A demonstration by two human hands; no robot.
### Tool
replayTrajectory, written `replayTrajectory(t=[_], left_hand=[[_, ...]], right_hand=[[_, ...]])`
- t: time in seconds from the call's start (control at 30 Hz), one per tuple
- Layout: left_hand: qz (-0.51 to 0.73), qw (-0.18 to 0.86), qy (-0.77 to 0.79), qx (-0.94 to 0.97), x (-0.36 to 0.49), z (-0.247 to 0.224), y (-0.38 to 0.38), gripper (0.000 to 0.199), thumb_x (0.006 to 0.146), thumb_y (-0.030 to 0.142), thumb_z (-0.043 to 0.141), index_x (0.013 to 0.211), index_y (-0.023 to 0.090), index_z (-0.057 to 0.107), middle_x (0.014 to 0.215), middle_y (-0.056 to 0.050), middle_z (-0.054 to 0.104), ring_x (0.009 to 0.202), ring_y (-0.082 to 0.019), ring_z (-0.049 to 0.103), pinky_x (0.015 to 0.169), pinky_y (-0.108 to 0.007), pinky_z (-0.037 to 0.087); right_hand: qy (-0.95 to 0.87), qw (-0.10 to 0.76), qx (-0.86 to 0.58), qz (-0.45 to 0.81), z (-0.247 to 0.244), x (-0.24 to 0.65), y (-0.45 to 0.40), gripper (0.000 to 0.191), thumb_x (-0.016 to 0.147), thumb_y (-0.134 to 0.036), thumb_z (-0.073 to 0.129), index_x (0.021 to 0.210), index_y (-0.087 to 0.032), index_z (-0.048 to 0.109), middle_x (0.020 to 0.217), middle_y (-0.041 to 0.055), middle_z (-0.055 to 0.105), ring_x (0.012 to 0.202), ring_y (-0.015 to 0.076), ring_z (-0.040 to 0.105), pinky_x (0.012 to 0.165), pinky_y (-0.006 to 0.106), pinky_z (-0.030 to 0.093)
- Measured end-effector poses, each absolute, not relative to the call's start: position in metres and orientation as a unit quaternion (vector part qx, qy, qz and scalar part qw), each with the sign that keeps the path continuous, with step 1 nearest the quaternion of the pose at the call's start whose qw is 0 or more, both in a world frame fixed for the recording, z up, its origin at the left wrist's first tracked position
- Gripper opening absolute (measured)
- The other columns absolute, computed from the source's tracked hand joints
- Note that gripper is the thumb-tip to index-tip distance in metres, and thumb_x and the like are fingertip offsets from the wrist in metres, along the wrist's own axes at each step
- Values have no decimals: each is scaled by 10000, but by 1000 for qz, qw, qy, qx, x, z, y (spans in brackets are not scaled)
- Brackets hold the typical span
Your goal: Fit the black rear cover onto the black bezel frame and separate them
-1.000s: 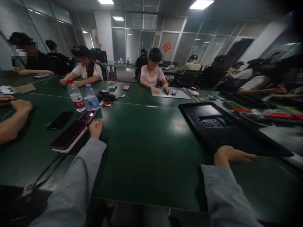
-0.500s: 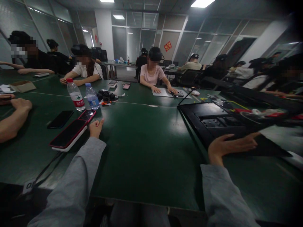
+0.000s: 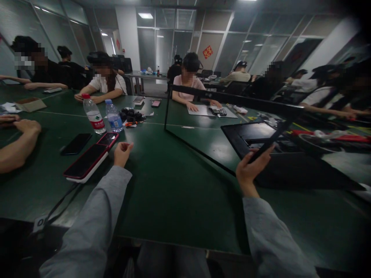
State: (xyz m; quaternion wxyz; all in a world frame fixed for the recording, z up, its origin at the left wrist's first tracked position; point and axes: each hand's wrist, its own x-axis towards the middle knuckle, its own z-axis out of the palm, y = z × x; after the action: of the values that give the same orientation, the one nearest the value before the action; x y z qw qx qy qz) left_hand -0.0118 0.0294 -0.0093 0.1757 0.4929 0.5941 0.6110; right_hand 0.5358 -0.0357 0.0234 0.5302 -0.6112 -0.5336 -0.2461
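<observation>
My right hand (image 3: pixel 252 170) grips one side of a thin black rectangular frame (image 3: pixel 199 156), which stands tilted above the green table (image 3: pixel 174 200). Behind and right of that hand lies a flat black panel (image 3: pixel 307 170) with a recessed, shiny part. My left hand (image 3: pixel 123 152) is beside the red-edged phone (image 3: pixel 87 161), its fingers curled together; whether anything small is between them cannot be made out. The phone rests on a white block, and a black phone (image 3: pixel 76 144) lies left of it.
Two bottles, one red-capped (image 3: pixel 94 115) and one blue-capped (image 3: pixel 114 117), stand beyond my left hand, near a black cable bundle (image 3: pixel 131 116). A person in pink (image 3: pixel 185 82) sits opposite. At the left edge is another person's forearm (image 3: pixel 20 148). Clutter lies at right.
The black frame has been raised and swung leftward in my right hand, which was open over the black panel before. My left hand has shifted slightly right, its fingers now more curled.
</observation>
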Motion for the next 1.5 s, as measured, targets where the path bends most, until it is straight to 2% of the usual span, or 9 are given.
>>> replayTrajectory(t=[0.13, 0.23, 0.33, 0.43, 0.57, 0.77, 1.03, 1.27, 1.5], left_hand=[[581, 196, 587, 529, 1, -11, 27, 657, 740, 545, 793, 1256, 188, 596, 1231, -145, 671, 1071, -246, 659, 923, -405, 525], [557, 210, 570, 566, 6, -15, 29, 815, 763, 528, 800, 1447, 205, 495, 1466, -199, 549, 1285, -322, 592, 1067, -515, 474], [542, 231, 539, 602, 8, -21, 33, 832, 821, 504, 755, 1521, 196, 427, 1560, -209, 457, 1406, -336, 507, 1153, -520, 415], [529, 261, 520, 618, 7, -24, 35, 672, 920, 476, 626, 1494, 176, 450, 1404, -179, 600, 1279, -279, 613, 1098, -469, 478], [505, 229, 586, 591, 3, -19, 32, 471, 992, 423, 480, 1358, 136, 555, 1035, -120, 718, 934, -236, 712, 956, -438, 551], [440, 143, 711, 530, 2, -8, 23, 350, 982, 315, 450, 1203, 132, 649, 1170, -180, 721, 1173, -305, 663, 1046, -446, 490], [359, 74, 719, 590, 5, -5, 12, 354, 914, 342, 561, 1174, 170, 728, 1275, -154, 683, 1184, -312, 639, 1065, -438, 486], [344, 8, 711, 614, 5, -7, 5, 269, 850, 303, 616, 1034, 216, 793, 1344, -177, 638, 1313, -430, 490, 1074, -629, 445], [298, 26, 727, 618, 7, -5, 2, 243, 866, 305, 617, 1011, 221, 792, 1353, -172, 646, 1327, -422, 464, 1064, -645, 432]], right_hand=[[-540, 552, -590, -236, 19, 532, -30, 705, 1042, -366, 289, 1652, -57, 116, 1177, 200, 633, 1143, 321, 610, 1077, 582, 429], [-536, 550, -605, -209, 17, 529, -26, 688, 1042, -352, 260, 1655, -88, 91, 1206, 198, 625, 1148, 313, 620, 1070, 563, 442], [-543, 552, -602, -196, 15, 526, -23, 664, 1040, -334, 261, 1641, -85, 129, 1209, 199, 623, 1161, 305, 613, 1080, 551, 438], [-551, 540, -611, -175, 10, 527, -17, 672, 1025, -357, 300, 1621, -72, 175, 1194, 192, 623, 1146, 297, 610, 1070, 534, 450], [-584, 489, -644, -69, -8, 533, -4, 902, 920, -417, 490, 1621, -33, 73, 1126, 174, 638, 971, 283, 644, 941, 482, 530], [-619, 395, -675, 67, -32, 544, 11, 644, 776, -397, 572, 1355, -115, 582, 901, 107, 672, 827, 275, 651, 863, 469, 545], [-600, 435, -670, 48, -28, 546, 14, 586, 855, -442, 537, 1327, -110, 639, 1081, 178, 710, 1001, 307, 664, 941, 477, 526], [-609, 331, -721, -26, -29, 540, 17, 475, 868, -320, 520, 1278, -163, 698, 1228, 182, 663, 1169, 345, 529, 1015, 558, 441], [-599, 298, -743, 2, -32, 542, 19, 414, 850, -309, 567, 1216, -194, 720, 1247, 163, 639, 1195, 344, 474, 1006, 553, 425]])
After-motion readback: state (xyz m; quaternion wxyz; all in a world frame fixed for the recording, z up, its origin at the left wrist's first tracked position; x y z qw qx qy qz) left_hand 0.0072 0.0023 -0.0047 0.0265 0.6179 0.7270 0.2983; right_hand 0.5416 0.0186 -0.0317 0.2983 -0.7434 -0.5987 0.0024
